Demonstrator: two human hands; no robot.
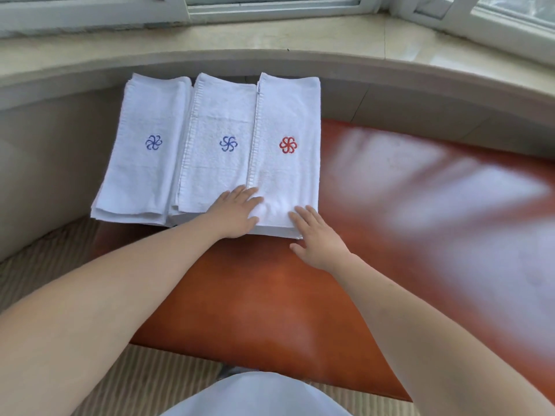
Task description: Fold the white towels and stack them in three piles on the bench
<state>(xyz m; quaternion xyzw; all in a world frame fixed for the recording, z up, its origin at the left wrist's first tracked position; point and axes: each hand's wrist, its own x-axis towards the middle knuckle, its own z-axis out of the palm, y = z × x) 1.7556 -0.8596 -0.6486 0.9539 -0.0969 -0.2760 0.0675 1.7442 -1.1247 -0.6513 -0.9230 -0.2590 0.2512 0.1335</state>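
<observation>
We press our flat, open left hand (237,213) and right hand (316,237) on the red-logo towel pile (288,163) on the table (255,295).

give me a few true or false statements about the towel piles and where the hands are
1. Three towel piles lie side by side on the bench. True.
2. The right pile shows a blue emblem on top. False: its emblem is red; the left pile and middle pile show blue ones.
3. Both hands rest flat on the near end of the right pile. True: the left hand and right hand lie there with fingers straight.
4. The right hand grips a bunched towel. False: its fingers are straight, holding nothing.
</observation>
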